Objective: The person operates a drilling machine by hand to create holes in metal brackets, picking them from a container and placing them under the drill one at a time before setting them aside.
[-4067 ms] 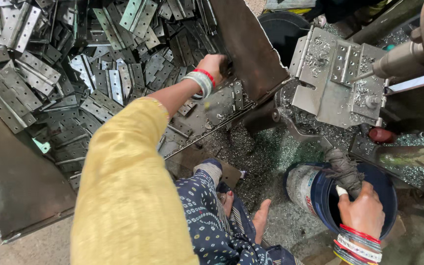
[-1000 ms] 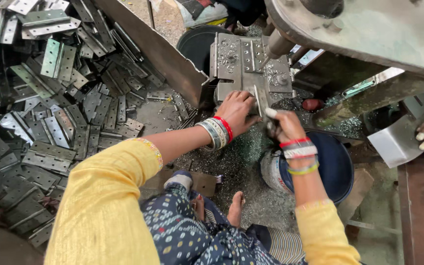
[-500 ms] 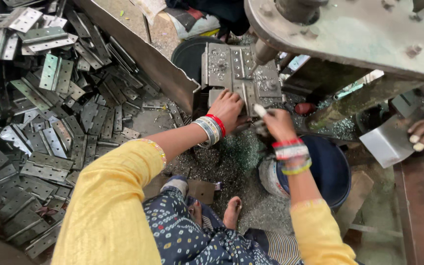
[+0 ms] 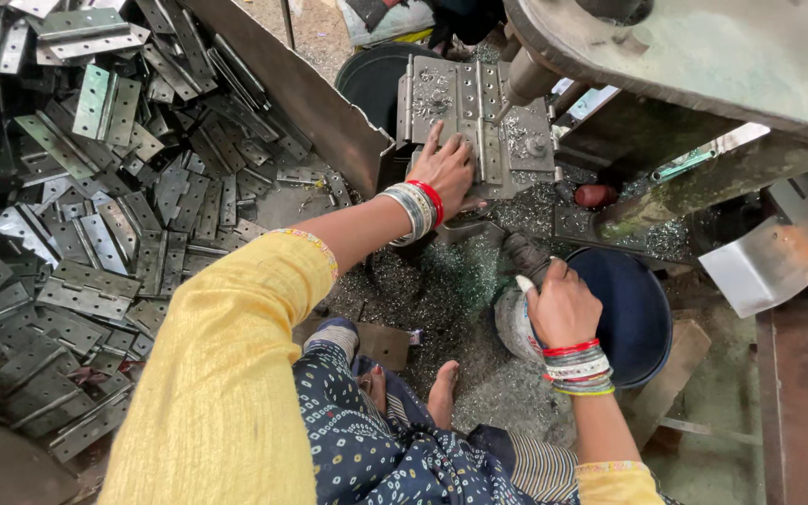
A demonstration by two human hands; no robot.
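The left hand [image 4: 443,170] presses flat, fingers spread, on a grey metal hinge plate [image 4: 474,117]; the right hand [image 4: 561,304] grips a dark handle [image 4: 524,254] above a blue bucket [image 4: 638,313].

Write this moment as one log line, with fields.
left hand: flat on metal hinge plate | right hand: grips dark handle | blue bucket: beside

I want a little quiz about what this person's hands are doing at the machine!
1. True or false: the left hand lies flat on the grey hinge plate under the machine.
2. What does the right hand grip?
A. a dark handle
B. a yellow cup
C. a rope
3. Fill in: the heap of metal hinges lies on the person's ____ side.

Key
1. True
2. A
3. left
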